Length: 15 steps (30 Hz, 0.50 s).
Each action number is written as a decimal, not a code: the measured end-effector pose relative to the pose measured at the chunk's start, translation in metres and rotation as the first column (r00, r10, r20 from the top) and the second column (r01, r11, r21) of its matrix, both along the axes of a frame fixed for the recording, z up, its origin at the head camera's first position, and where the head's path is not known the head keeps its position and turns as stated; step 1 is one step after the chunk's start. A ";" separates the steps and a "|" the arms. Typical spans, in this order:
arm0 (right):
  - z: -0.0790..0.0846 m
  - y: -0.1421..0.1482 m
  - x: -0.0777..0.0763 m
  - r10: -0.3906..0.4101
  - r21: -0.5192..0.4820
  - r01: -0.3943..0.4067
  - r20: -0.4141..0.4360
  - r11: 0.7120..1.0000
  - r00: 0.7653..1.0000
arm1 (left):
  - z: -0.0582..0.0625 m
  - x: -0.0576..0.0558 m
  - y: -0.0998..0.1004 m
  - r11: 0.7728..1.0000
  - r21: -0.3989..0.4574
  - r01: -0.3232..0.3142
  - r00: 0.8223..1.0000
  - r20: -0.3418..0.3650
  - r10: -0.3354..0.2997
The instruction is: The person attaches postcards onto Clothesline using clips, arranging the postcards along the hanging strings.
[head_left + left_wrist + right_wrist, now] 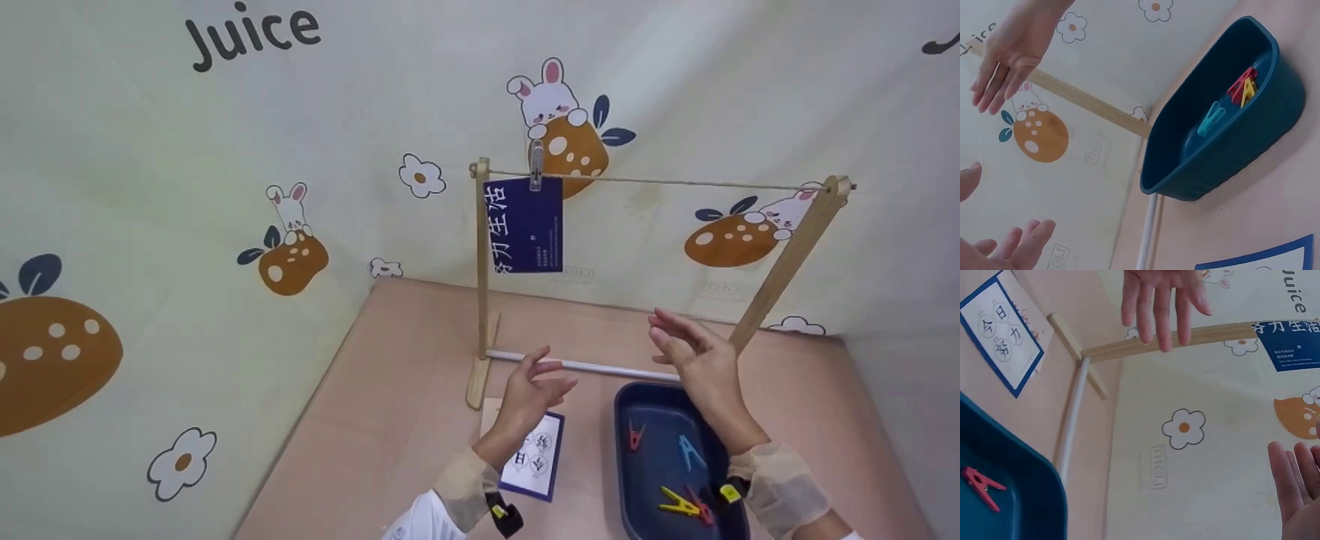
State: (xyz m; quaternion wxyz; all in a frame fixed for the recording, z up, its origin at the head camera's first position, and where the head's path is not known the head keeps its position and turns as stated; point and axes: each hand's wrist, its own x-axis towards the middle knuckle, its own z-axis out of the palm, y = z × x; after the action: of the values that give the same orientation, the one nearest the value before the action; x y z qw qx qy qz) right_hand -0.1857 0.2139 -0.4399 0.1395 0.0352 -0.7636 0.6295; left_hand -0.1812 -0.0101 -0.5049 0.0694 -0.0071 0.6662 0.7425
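Note:
My left hand is held up in front of the wooden frame with relaxed fingers and nothing in them. The right hand, also holding nothing, is raised over the far side of a dark blue basin, its fingers slightly bent. Inside the basin lie a blue clothespin, a yellow clothespin and red clothespins. A dark blue card with white characters hangs from the string, pinned near its top by a pale clothespin.
Wooden posts hold the string, and a white bar joins them low down. A blue-edged white card lies on the pinkish table left of the basin, overlapping another pale card. Behind stands a printed backdrop.

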 end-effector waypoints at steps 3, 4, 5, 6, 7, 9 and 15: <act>-0.021 0.004 0.005 -0.074 0.070 0.070 0.051 0.995 0.996 | -0.007 0.005 0.007 0.997 -0.077 0.012 0.999 -0.029 -0.014; -0.027 0.005 0.007 -0.098 0.099 0.091 0.069 0.991 0.993 | -0.010 0.007 0.009 0.995 -0.094 0.010 0.999 -0.038 -0.013; -0.033 0.007 0.008 -0.114 0.136 0.103 0.078 0.985 0.990 | -0.013 0.009 0.011 0.994 -0.113 0.008 0.999 -0.048 -0.014; -0.038 0.009 0.009 -0.129 0.181 0.113 0.083 0.977 0.988 | -0.016 0.012 0.013 0.992 -0.129 0.006 0.998 -0.055 -0.013; -0.044 0.011 0.010 -0.144 0.228 0.120 0.087 0.966 0.986 | -0.019 0.014 0.016 0.990 -0.139 0.004 0.998 -0.060 -0.012; -0.053 0.014 0.011 -0.162 0.310 0.126 0.096 0.942 0.982 | -0.026 0.020 0.020 0.987 -0.158 0.002 0.998 -0.068 -0.013; -0.074 0.017 0.013 -0.187 0.403 0.110 0.158 0.909 0.970 | -0.041 0.033 0.033 0.971 -0.236 0.039 0.999 -0.024 -0.046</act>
State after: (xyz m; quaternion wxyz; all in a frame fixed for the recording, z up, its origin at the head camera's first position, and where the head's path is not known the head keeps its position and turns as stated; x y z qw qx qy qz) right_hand -0.1731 0.2308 -0.5140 0.1028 -0.0571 -0.8842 0.4522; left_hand -0.1485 0.0227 -0.5461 0.0741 0.0097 0.7505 0.6566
